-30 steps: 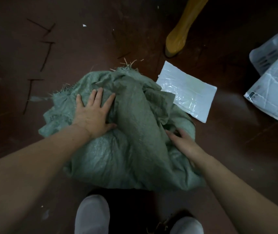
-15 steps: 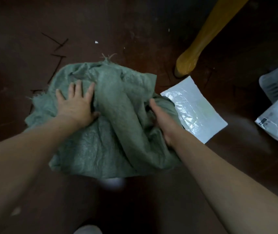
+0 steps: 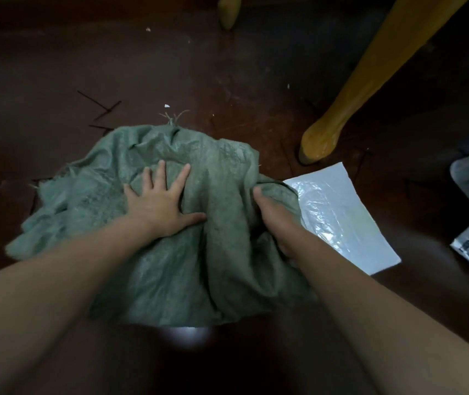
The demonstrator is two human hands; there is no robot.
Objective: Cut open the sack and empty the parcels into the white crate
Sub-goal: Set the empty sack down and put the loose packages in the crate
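Fingers (image 3: 161, 178) of our left hand (image 3: 159, 206) press, spread, on the sack (image 3: 170, 275); right hand (image 3: 276, 220) grips a fold. We judge it limp, light, easily bunched.

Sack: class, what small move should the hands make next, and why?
Probably lift the sack aside: the left hand presses it flat, the right hand grips a fold, it looks limp, and a parcel lies loose beside it.

Grey-green sack (image 3: 170, 252), white parcel (image 3: 339, 218), yellow furniture leg (image 3: 350, 89), dark reddish-brown floor (image 3: 56, 67).
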